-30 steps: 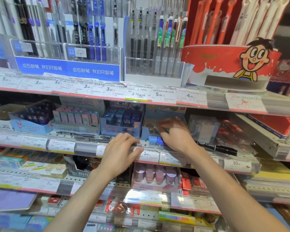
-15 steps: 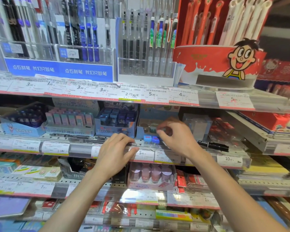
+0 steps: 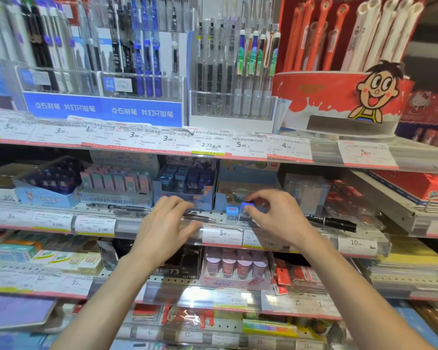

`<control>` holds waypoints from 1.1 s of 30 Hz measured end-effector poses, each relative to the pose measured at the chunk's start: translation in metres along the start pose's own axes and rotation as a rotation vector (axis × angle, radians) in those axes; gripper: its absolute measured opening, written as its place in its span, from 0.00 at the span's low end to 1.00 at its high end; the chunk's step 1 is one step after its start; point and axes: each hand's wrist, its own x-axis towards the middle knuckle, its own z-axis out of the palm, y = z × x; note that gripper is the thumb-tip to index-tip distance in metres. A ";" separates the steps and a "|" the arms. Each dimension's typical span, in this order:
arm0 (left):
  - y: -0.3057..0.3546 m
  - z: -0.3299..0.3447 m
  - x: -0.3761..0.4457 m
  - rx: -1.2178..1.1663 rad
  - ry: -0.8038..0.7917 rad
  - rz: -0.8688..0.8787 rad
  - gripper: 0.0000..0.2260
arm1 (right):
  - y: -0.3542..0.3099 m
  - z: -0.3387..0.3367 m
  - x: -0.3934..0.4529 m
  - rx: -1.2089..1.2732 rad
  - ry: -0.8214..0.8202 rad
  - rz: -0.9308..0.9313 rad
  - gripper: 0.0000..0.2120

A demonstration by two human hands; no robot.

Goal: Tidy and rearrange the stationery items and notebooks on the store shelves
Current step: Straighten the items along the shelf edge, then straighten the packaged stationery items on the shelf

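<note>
- The grip of the right hand [image 3: 276,218] pinches a small dark blue block [image 3: 247,207] with thumb and finger, fingers curled round it.
- That block stands near the front edge of the second shelf [image 3: 137,227], about in the middle of its length.
- A small light blue block [image 3: 231,213] stands touching or just beside it, on its left. I cannot tell which.
- The grip of the left hand [image 3: 167,223] holds nothing. Its fingers are spread and loose, and they lie over the front edge of the same shelf.
- The left fingertips [image 3: 185,204] are at the front of a blue box of small dark blue things [image 3: 185,183]. I cannot tell if they touch it.
- A thin dark pen [image 3: 200,218] lies flat on the shelf by the left hand.
- Behind the right hand is an open blue box [image 3: 248,178] with round things inside. They are too blurry to name.
- A black marker [image 3: 334,221] lies flat near the front edge, to the right of the right hand.
- A box of pink and purple things [image 3: 116,183] stands to the left of the blue box.
- White price tags [image 3: 223,233] run along the front edge of the shelf.
- On the top shelf, pens [image 3: 147,46] stand in clear holders, and a red tub with a cartoon face [image 3: 339,97] is at the right end.
- On the shelf below the hands is a box of pink cups [image 3: 235,266].
</note>
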 end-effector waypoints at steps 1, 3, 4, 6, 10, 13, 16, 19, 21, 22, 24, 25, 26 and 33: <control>-0.007 -0.003 -0.002 0.011 0.004 -0.010 0.22 | -0.003 -0.002 0.002 0.018 0.017 0.003 0.10; -0.021 -0.009 -0.005 0.035 0.012 -0.032 0.24 | -0.009 -0.004 0.006 0.056 0.047 0.007 0.10; -0.027 -0.011 -0.006 0.048 0.013 -0.045 0.24 | -0.012 -0.004 0.008 0.068 0.058 0.004 0.10; -0.038 -0.015 -0.008 0.067 0.004 -0.070 0.26 | -0.021 -0.003 0.014 0.096 0.073 -0.007 0.10; -0.052 -0.018 -0.009 0.050 -0.040 -0.098 0.26 | -0.038 0.011 0.032 0.186 0.053 -0.002 0.10; -0.055 -0.018 -0.009 0.040 -0.061 -0.102 0.26 | -0.048 0.026 0.048 0.290 0.039 0.017 0.08; -0.056 -0.018 -0.008 0.053 -0.080 -0.110 0.27 | -0.061 0.036 0.062 0.373 0.036 0.026 0.08; -0.055 -0.018 -0.009 0.059 -0.109 -0.133 0.27 | -0.072 0.045 0.077 0.370 -0.013 0.036 0.06; -0.055 -0.018 -0.009 0.053 -0.111 -0.146 0.27 | -0.075 0.050 0.085 0.300 -0.057 0.043 0.07; -0.055 -0.018 -0.009 0.050 -0.110 -0.149 0.27 | -0.075 0.052 0.088 0.254 -0.075 0.046 0.08; -0.056 -0.017 -0.009 0.039 -0.106 -0.157 0.27 | -0.076 0.055 0.090 0.175 -0.086 0.030 0.10; -0.056 -0.017 -0.009 0.028 -0.104 -0.163 0.27 | -0.076 0.056 0.091 0.146 -0.089 0.016 0.10; -0.056 -0.016 -0.009 0.018 -0.102 -0.168 0.27 | -0.076 0.058 0.091 0.120 -0.093 0.006 0.10; -0.057 -0.015 -0.010 0.007 -0.098 -0.177 0.26 | -0.081 0.062 0.094 0.038 -0.084 -0.006 0.10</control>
